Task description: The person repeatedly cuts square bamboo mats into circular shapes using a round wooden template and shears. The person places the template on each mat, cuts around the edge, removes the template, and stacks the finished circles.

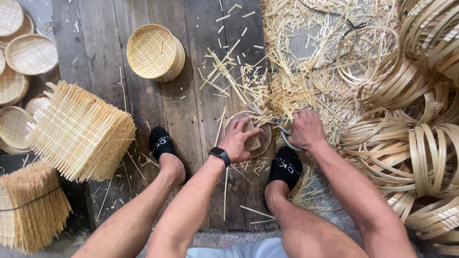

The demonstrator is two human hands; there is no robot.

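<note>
My left hand point(240, 139), a black watch on its wrist, presses down on a small round woven bamboo tray point(264, 138) lying on the wooden floor between my feet. My right hand point(306, 130) grips metal scissors point(285, 134) at the tray's right edge, the blades toward the rim. Whether the blades are cutting is hidden by the hand. Both feet wear black socks.
A stack of finished round trays point(154, 51) sits farther out. Stacks of square woven mats point(79, 130) and more trays point(28, 55) lie left. Coiled bamboo hoops point(411, 143) pile up right. Trimmed bamboo scraps point(287, 71) litter the boards ahead.
</note>
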